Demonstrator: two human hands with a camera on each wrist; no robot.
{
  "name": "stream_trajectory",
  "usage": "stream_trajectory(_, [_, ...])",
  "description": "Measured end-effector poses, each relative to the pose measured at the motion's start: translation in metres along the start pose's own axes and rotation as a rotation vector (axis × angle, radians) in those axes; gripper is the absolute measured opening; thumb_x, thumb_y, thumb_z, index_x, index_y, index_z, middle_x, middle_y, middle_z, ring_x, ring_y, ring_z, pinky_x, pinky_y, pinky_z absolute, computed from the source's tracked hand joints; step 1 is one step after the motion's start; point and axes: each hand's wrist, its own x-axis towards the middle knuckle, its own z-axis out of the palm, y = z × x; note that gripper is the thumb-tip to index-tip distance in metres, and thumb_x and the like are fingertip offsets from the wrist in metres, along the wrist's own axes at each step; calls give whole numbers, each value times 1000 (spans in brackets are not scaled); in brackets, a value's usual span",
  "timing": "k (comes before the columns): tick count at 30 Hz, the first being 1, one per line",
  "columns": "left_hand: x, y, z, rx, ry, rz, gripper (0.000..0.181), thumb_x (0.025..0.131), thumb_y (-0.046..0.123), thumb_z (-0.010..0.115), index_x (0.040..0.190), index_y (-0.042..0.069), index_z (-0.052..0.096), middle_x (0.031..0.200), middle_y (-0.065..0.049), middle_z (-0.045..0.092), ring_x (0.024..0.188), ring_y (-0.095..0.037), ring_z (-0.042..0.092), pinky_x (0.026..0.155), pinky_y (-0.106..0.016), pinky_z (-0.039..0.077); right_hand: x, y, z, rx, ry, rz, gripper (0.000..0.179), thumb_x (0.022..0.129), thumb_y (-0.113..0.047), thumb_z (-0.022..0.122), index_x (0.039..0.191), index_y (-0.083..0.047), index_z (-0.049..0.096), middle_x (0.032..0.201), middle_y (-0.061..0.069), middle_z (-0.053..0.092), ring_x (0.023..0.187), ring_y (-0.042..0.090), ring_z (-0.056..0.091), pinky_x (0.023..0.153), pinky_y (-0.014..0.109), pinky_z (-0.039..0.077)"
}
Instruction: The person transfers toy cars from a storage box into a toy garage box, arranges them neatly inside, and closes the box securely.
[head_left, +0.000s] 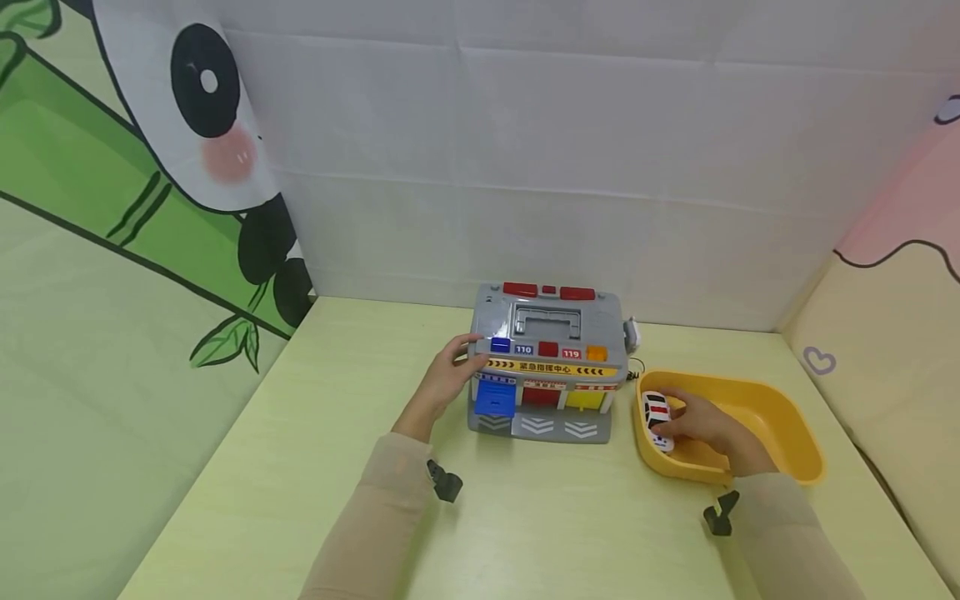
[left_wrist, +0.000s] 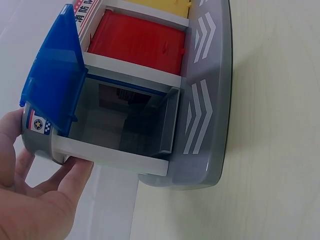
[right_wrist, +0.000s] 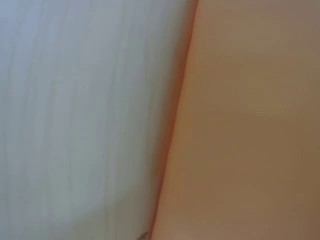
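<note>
A grey toy rescue station stands near the back of the table; its blue door is swung up, and a dark compartment shows behind it. My left hand grips the station's left roof corner, fingertips at the overhanging edge beside the blue door. Over on the right, my right hand pinches a white toy car with black windows and a red band, inside the left end of a yellow tray. The right wrist view holds just the tray's wall up close and the tabletop.
The station's red door and yellow door are down. A grey-white piece with a coiled cord hangs at its right side. White cloth rises behind the table, with printed panels at both sides.
</note>
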Motion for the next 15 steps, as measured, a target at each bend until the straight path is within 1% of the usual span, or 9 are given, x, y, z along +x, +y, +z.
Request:
stream_trajectory(3, [1, 0, 0, -1, 0, 0, 44, 96, 34, 64, 137, 24, 52, 148, -13, 40, 129, -34, 46, 102, -49, 40, 0, 0, 0, 29, 5, 19, 85, 84, -9, 76, 146, 9, 22, 106, 21, 56, 89, 27, 55, 76, 34, 48])
stream_trajectory(8, [1, 0, 0, -6, -3, 2, 44, 96, 33, 64, 137, 23, 52, 148, -13, 41, 129, -34, 46, 102, -49, 40, 1, 0, 1, 56, 16, 45, 87, 84, -12, 77, 148, 8, 21, 107, 21, 55, 90, 27, 55, 76, 33, 47])
stream_trajectory(15, [1, 0, 0, -10, -8, 3, 44, 96, 33, 64, 137, 24, 51, 148, -13, 41, 129, -34, 46, 102, -48, 40, -1, 2, 2, 64, 31, 43, 87, 84, -13, 78, 148, 7, 22, 107, 20, 54, 89, 27, 54, 76, 33, 48])
